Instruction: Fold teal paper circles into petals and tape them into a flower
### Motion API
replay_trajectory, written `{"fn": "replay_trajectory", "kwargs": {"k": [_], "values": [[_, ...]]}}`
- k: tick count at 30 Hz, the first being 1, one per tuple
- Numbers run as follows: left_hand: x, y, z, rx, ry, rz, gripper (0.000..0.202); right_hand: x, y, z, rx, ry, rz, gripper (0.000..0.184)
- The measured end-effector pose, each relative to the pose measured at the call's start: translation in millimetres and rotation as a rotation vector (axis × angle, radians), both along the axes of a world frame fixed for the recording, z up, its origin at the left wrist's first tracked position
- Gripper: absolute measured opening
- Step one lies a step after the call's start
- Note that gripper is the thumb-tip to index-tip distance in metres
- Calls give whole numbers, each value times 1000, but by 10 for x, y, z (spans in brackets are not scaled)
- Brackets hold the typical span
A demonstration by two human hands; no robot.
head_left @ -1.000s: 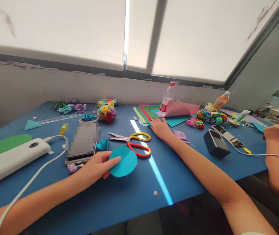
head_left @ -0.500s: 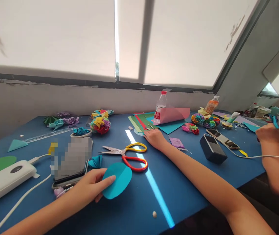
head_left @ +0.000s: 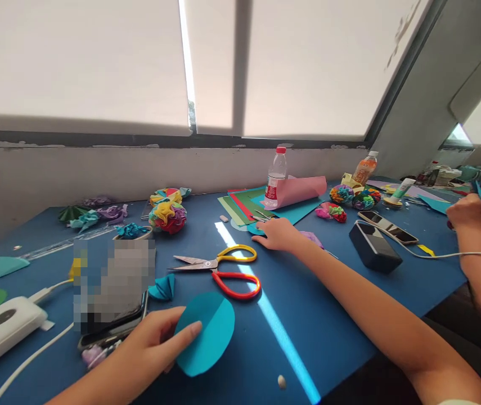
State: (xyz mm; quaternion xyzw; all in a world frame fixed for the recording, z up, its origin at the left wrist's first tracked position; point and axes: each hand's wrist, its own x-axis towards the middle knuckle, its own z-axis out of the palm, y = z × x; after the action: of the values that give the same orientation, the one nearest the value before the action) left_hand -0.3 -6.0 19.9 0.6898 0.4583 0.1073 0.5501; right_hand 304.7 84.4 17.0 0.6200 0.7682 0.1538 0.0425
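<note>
A bright blue paper circle (head_left: 212,332) is pinched between the thumb and fingers of my left hand (head_left: 160,340), tilted above the table's near side. My right hand (head_left: 280,233) reaches out to the stack of coloured paper sheets (head_left: 240,205), palm down, its thumb apart from the fingers. Close to those fingertips are a small piece of blue paper and some thin pointed tools (head_left: 261,215); whether I touch them I cannot tell. Scissors (head_left: 210,264) with one yellow and one red handle lie spread between my hands. A folded blue paper piece (head_left: 163,288) sits left of them.
A water bottle (head_left: 274,180) stands by rolled pink paper (head_left: 301,191). Crumpled paper flowers (head_left: 167,216) lie at the back. Phones, a white power bank (head_left: 6,329), a dark box (head_left: 375,247) and white cables surround my arms. Another person's hand (head_left: 472,211) works at right.
My right hand has shifted slightly right along the paper stack, its thumb now further from the fingers. My left hand still holds the blue circle, now a little lower and nearer. The view has shifted slightly.
</note>
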Motion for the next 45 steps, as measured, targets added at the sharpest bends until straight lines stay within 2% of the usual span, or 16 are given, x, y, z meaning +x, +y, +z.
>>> {"fn": "replay_trajectory", "kwargs": {"k": [7, 10, 14, 18, 20, 24, 27, 32, 34, 36, 38, 42, 45], "values": [[-11, 4, -52, -20, -6, 27, 43, -35, 34, -15, -36, -54, 28, 28], [-4, -9, -9, -37, -11, 53, 42, -36, 61, -81, -14, -54, 22, 28], [-13, 22, 3, -50, -41, 15, 41, -54, 58, -122, 28, -46, 8, 29], [-21, 63, -53, 13, -76, -64, 36, -163, -45, -84, 97, -21, 19, 44], [-17, 60, -84, 111, -25, -34, 37, -266, -146, -63, 135, 14, 91, 51], [-13, 12, -153, 398, 159, 69, 34, -535, -396, -60, 208, 139, 371, 51], [-41, -19, -217, 591, 256, 21, 30, -694, -519, -89, 192, 182, 504, 44], [-114, 9, -294, 1155, 226, -6, 35, -722, -490, -158, 134, 279, 494, 39], [-128, 31, -294, 1317, 175, -121, 24, -690, -451, -168, 23, 340, 473, 40], [-129, 37, -280, 1381, 114, -294, 19, -660, -425, -161, -66, 391, 461, 41], [-125, 26, -256, 1350, 82, -419, 22, -635, -416, -145, -103, 440, 476, 41], [-114, -18, -212, 1266, 132, -456, 23, -594, -436, -116, -165, 515, 487, 45], [-110, -34, -202, 1286, 149, -484, 24, -588, -461, -107, -184, 492, 355, 45]]}}
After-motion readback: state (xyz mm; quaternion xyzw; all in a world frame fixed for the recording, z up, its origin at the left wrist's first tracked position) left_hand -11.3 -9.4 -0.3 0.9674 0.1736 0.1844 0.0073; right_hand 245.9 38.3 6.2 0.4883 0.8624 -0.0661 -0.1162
